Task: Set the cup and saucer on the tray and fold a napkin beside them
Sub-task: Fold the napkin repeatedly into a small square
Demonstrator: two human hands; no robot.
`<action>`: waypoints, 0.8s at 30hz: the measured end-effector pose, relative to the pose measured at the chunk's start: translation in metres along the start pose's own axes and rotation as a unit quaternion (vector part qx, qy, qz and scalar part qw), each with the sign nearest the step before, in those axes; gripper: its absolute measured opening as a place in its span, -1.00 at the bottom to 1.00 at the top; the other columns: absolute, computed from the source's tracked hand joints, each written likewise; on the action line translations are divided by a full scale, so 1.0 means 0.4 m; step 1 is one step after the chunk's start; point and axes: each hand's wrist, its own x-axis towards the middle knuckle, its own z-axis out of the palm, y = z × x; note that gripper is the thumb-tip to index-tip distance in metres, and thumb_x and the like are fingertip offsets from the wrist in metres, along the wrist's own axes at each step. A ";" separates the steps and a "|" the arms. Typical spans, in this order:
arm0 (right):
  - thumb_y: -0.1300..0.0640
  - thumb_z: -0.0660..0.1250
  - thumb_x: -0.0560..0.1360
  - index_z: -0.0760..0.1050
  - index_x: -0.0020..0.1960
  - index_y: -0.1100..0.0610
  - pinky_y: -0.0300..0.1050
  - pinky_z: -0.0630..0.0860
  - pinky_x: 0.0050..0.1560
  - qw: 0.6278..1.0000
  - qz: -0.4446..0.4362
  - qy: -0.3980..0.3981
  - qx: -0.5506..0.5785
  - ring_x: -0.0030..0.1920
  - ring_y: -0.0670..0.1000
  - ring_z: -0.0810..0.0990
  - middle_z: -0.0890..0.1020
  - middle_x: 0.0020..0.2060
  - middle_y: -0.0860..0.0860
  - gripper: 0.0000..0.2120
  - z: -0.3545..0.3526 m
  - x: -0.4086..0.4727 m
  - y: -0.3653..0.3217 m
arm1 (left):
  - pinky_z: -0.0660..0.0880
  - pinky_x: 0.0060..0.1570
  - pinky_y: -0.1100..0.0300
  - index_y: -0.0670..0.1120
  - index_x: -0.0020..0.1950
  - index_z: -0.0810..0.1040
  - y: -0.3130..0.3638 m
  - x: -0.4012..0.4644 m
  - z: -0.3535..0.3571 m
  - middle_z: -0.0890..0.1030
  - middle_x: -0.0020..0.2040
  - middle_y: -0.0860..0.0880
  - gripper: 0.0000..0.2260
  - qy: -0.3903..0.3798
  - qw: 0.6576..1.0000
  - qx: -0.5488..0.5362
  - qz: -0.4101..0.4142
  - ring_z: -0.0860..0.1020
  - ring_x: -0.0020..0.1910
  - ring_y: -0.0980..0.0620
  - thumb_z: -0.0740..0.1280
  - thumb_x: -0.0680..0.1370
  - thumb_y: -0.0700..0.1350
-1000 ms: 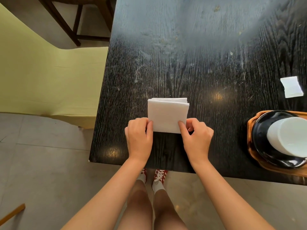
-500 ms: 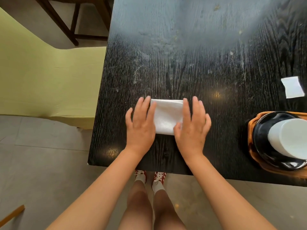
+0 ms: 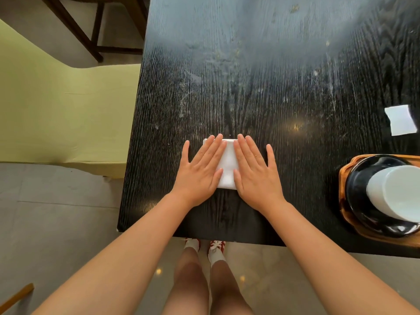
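Note:
A folded white napkin (image 3: 228,165) lies on the black wooden table (image 3: 261,76) near its front edge. My left hand (image 3: 201,170) and my right hand (image 3: 255,170) rest flat on it side by side, fingers spread, covering most of it; only a strip between them shows. At the far right a wooden tray (image 3: 344,214) carries a black saucer (image 3: 356,196) with a white cup (image 3: 395,192) on it, partly cut off by the frame edge.
A small white paper square (image 3: 401,120) lies on the table at the right edge. A pale green chair (image 3: 56,105) stands left of the table, and dark wooden chair legs (image 3: 91,32) show behind it.
My hands went from pinching the napkin's near corners to lying flat on it, then slid closer together. The napkin now looks narrower under them.

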 end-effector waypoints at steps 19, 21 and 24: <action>0.01 -0.05 0.54 -0.04 0.48 0.22 0.11 -0.04 0.42 1.000 -0.002 -0.005 0.026 0.49 0.03 0.00 0.01 0.48 0.08 -0.43 -0.005 -0.007 0.002 | 0.40 -0.24 0.29 -0.15 0.07 0.54 0.056 0.025 -0.111 0.55 -0.12 -0.03 -0.84 0.038 0.876 -0.313 -0.364 0.50 -0.12 0.05 0.24 0.55 -0.16; 0.01 -0.05 0.54 -0.04 0.48 0.23 0.09 -0.05 0.43 0.999 -0.003 -0.006 0.032 0.49 0.04 -0.01 0.01 0.48 0.08 -0.43 -0.005 -0.007 0.003 | 0.35 -0.33 0.28 -0.15 -0.11 0.54 0.043 0.026 -0.122 0.56 -0.19 -0.03 -0.88 -0.007 0.880 -0.331 -0.342 0.49 -0.20 0.03 0.24 0.53 -0.15; 0.02 -0.04 0.54 -0.03 0.49 0.23 0.05 -0.05 0.44 0.999 0.005 0.004 0.053 0.49 0.05 0.01 0.03 0.49 0.10 -0.42 -0.006 -0.009 -0.002 | 0.49 -0.14 0.12 -0.15 -0.05 0.55 0.034 0.019 -0.141 0.61 -0.12 -0.03 -0.91 -0.017 0.835 -0.440 -0.331 0.56 -0.13 0.02 0.27 0.53 -0.17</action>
